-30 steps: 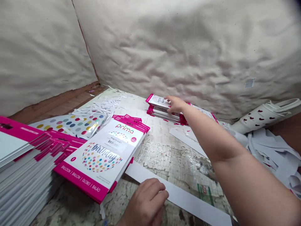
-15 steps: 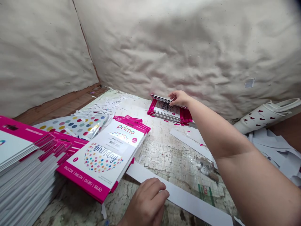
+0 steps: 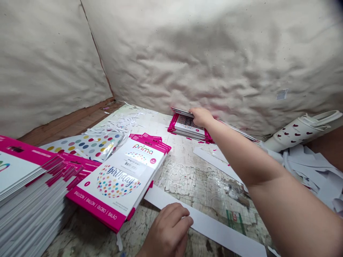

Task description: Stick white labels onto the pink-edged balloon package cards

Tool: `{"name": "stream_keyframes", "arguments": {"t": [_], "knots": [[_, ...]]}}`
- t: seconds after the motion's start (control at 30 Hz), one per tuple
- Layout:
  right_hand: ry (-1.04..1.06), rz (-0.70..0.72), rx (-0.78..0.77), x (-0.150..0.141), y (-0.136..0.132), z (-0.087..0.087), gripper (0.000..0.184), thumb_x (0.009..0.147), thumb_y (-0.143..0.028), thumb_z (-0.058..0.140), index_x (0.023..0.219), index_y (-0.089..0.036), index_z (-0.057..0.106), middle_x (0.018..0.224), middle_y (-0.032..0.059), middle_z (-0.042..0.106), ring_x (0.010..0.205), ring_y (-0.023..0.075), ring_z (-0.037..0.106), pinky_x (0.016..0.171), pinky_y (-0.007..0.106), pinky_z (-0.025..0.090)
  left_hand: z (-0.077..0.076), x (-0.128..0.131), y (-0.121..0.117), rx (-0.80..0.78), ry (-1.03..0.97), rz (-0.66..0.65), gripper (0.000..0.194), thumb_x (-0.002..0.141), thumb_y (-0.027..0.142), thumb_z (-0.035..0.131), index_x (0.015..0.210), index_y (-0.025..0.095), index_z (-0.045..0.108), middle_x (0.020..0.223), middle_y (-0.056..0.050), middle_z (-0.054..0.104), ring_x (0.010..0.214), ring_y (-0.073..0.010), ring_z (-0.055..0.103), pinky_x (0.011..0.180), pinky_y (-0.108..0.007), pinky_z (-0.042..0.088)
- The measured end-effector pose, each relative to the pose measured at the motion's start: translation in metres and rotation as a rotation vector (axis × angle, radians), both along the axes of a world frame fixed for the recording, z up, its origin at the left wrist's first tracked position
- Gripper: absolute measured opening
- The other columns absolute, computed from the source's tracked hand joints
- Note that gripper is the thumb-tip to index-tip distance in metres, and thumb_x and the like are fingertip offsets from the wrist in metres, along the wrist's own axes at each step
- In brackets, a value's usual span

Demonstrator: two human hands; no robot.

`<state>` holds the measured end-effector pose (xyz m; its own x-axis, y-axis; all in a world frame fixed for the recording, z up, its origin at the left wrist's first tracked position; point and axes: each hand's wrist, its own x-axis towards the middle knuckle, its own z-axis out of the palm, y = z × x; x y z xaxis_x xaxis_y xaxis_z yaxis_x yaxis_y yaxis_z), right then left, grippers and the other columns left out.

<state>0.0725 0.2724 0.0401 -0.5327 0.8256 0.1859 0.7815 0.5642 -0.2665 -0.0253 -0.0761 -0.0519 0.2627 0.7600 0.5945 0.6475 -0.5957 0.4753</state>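
Observation:
At the bench's back, my right hand [image 3: 200, 117] reaches to a stack of pink-and-white balloon packets [image 3: 184, 125] by the wall, its fingers closed over the upper edge of packets leaning there. The fingertips are partly hidden. Nearer me, my left hand [image 3: 170, 226] rests loosely curled on the bench, its fingers against a white paper strip [image 3: 211, 226]; nothing shows in its grasp. Left of it lies a pile of packets whose top card [image 3: 118, 178] reads "birthday". A taller stack of similar packets [image 3: 32, 189] fills the lower left.
A dotted foil balloon [image 3: 80, 142] and paper shreds [image 3: 118, 123] lie behind the packets. Another white strip [image 3: 217, 164] lies mid-bench. At right, a white tumbler with hearts [image 3: 294, 134] leans over paper offcuts [image 3: 316, 171]. Pale sheeting [image 3: 214, 53] covers the walls.
My right hand has shifted slightly left and lower over the back stack. A long packet edge now shows to the right behind my forearm. My left hand has stayed put.

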Motion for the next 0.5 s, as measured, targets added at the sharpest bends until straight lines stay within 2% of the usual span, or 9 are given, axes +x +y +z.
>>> {"name": "stream_keyframes", "arguments": {"t": [0.1, 0.2, 0.3, 0.37, 0.43, 0.5], "knots": [[0.006, -0.047, 0.102, -0.012, -0.015, -0.015, 0.034, 0.07, 0.003, 0.053, 0.097, -0.015, 0.064, 0.1, 0.0137, 0.064, 0.097, 0.0297, 0.059, 0.087, 0.041, 0.043, 0.002, -0.001, 0.001, -0.032, 0.001, -0.002, 0.028, 0.075, 0.002, 0.041, 0.09, 0.017, 0.059, 0.081, -0.007, 0.063, 0.078, -0.018, 0.058, 0.067, -0.032, 0.051], [0.07, -0.074, 0.191, -0.021, -0.025, -0.01, 0.033, 0.076, -0.001, 0.046, 0.101, -0.014, 0.062, 0.1, 0.0131, 0.064, 0.096, 0.0281, 0.06, 0.085, 0.041, 0.044, 0.003, -0.001, 0.001, -0.064, -0.009, -0.002, 0.028, 0.075, 0.001, 0.04, 0.088, 0.017, 0.059, 0.081, -0.007, 0.063, 0.078, -0.0181, 0.058, 0.066, -0.031, 0.051], [0.206, -0.069, 0.312, -0.016, -0.039, 0.023, 0.034, 0.084, -0.009, 0.04, 0.113, -0.016, 0.056, 0.11, 0.0092, 0.062, 0.103, 0.0234, 0.056, 0.089, 0.036, 0.044, 0.001, -0.002, 0.0, -0.103, -0.06, -0.008, 0.03, 0.077, 0.002, 0.04, 0.092, 0.017, 0.06, 0.085, -0.008, 0.064, 0.082, -0.0188, 0.058, 0.071, -0.033, 0.051], [0.385, 0.026, 0.435, -0.001, -0.063, 0.052, 0.03, 0.087, -0.014, 0.041, 0.113, -0.016, 0.056, 0.109, 0.0076, 0.063, 0.103, 0.0204, 0.057, 0.09, 0.033, 0.045, 0.0, -0.003, 0.0, -0.193, -0.175, -0.032, 0.028, 0.079, 0.007, 0.044, 0.096, 0.019, 0.062, 0.088, -0.008, 0.065, 0.086, -0.0195, 0.059, 0.077, -0.034, 0.05], [0.561, 0.212, 0.563, 0.025, -0.105, 0.073, 0.023, 0.087, -0.018, 0.045, 0.105, -0.016, 0.059, 0.104, 0.0067, 0.065, 0.1, 0.0192, 0.059, 0.088, 0.032, 0.047, 0.0, -0.006, 0.001, -0.412, -0.462, -0.052, 0.022, 0.082, 0.016, 0.049, 0.098, 0.02, 0.064, 0.092, -0.007, 0.067, 0.089, -0.0196, 0.06, 0.081, -0.034, 0.048], [0.57, 0.43, 0.626, 0.057, -0.163, 0.082, 0.021, 0.087, -0.018, 0.046, 0.101, -0.021, 0.061, 0.101, 0.0035, 0.067, 0.098, 0.0179, 0.062, 0.087, 0.033, 0.049, 0.005, -0.01, 0.002, -0.713, -0.871, -0.103, 0.023, 0.085, 0.032, 0.052, 0.099, 0.02, 0.065, 0.091, -0.008, 0.068, 0.087, -0.0204, 0.063, 0.081, -0.035, 0.049]]}}
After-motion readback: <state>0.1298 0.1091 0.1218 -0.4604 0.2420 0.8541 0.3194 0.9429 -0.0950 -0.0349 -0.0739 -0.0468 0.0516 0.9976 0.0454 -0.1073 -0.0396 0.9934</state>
